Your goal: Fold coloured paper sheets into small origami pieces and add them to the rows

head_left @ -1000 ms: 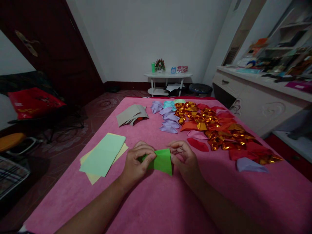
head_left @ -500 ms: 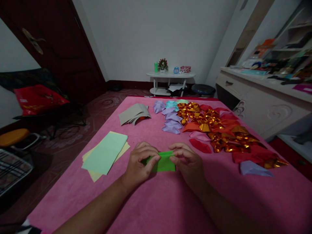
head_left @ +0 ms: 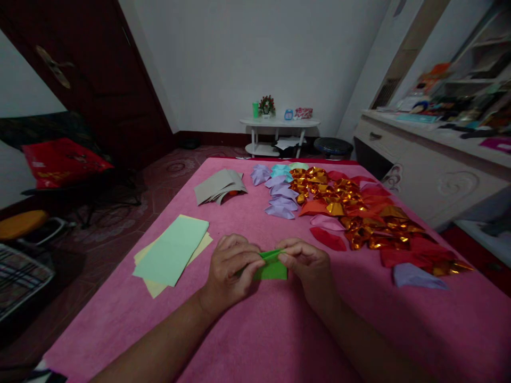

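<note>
- The left hand (head_left: 233, 268) and right hand (head_left: 307, 266) are near each other at the near middle, thumbs and fingers pinched on a bright green folded paper rectangle (head_left: 271, 271) between them.
- Beneath spreads a tabletop (head_left: 255, 335) covered in soft-looking pink cloth.
- Left: flat, matte pale green paper sheets (head_left: 173, 252) over pale yellow paper sheets (head_left: 154, 288); farther, a fanned, curling stack of grey paper sheets (head_left: 215, 186).
- Right: creased lilac folded-paper shapes (head_left: 280, 207), shiny gold foil shapes (head_left: 347, 194) and a matte red folded-paper shape (head_left: 328, 239).
- Beyond: a white oval side table (head_left: 279, 123) far, a dark red door (head_left: 80, 80) left, a white carved cabinet (head_left: 455, 178) right.
</note>
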Tool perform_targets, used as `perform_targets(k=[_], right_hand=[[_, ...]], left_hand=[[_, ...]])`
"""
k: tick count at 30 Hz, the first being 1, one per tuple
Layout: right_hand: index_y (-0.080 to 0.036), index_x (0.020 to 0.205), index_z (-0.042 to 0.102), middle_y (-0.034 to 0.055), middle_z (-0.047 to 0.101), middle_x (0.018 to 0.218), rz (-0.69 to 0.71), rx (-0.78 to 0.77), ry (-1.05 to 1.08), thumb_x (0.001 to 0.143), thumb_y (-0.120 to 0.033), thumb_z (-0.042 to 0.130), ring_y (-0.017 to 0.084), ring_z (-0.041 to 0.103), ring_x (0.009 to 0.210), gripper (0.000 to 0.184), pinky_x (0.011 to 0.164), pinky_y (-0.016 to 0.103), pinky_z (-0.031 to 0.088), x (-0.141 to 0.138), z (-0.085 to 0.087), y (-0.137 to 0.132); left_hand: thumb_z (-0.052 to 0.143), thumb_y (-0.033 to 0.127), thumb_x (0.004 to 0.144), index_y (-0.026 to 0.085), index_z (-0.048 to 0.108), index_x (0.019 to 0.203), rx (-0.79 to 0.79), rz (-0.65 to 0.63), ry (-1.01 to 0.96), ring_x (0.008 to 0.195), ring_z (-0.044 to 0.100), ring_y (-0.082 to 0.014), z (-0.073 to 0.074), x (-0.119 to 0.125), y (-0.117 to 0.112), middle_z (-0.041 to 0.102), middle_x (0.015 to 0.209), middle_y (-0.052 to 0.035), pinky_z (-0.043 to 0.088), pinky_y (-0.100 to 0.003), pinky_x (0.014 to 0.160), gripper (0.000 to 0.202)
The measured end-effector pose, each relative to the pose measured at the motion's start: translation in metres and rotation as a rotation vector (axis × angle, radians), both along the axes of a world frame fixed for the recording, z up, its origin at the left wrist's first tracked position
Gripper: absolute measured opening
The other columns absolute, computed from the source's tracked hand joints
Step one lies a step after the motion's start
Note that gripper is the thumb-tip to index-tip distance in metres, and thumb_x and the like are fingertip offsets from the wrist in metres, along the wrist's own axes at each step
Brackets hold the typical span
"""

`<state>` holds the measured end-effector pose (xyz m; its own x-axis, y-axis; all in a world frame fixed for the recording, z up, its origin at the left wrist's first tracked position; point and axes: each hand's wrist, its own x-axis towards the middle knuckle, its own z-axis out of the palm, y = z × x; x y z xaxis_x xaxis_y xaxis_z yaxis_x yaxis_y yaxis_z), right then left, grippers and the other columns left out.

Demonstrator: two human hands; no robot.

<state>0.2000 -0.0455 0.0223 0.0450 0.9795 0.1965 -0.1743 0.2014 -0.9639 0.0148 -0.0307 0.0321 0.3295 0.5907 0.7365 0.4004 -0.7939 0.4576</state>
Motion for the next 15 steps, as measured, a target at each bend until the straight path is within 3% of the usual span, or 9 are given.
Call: perform_targets(k=[7, 15], right_hand=[[-0.021, 0.063, 0.067, 0.0023, 0.065, 0.087, -0.001, -0.112, 0.15, 0.064, -0.02, 0.075, 0.015, 0.058, 0.077, 0.008, 0.062, 0.025, 0.046, -0.0003, -0.0074, 0.0035], [-0.019, 0.068, 0.068, 0.002, 0.066, 0.085, 0.023, -0.176, 0.157, 0.07, -0.024, 0.071, 0.013, 0.058, 0.07, 0.006, 0.06, 0.022, 0.044, 0.0001, -0.007, 0.0019]], left_hand=[[0.067, 0.012, 0.075, 0.021, 0.068, 0.079, 0.022, 0.042, 0.019, 0.074, 0.056, -0.0161, -0.0019, 0.0024, -0.002, 0.07, 0.079, -0.0016, 0.041, -0.034, 0.072, 0.01], [0.068, 0.011, 0.073, 0.02, 0.068, 0.076, -0.04, 0.042, -0.063, 0.071, 0.056, -0.0159, 0.001, 0.0072, -0.0018, 0.069, 0.073, -0.0015, 0.041, -0.033, 0.069, 0.009]])
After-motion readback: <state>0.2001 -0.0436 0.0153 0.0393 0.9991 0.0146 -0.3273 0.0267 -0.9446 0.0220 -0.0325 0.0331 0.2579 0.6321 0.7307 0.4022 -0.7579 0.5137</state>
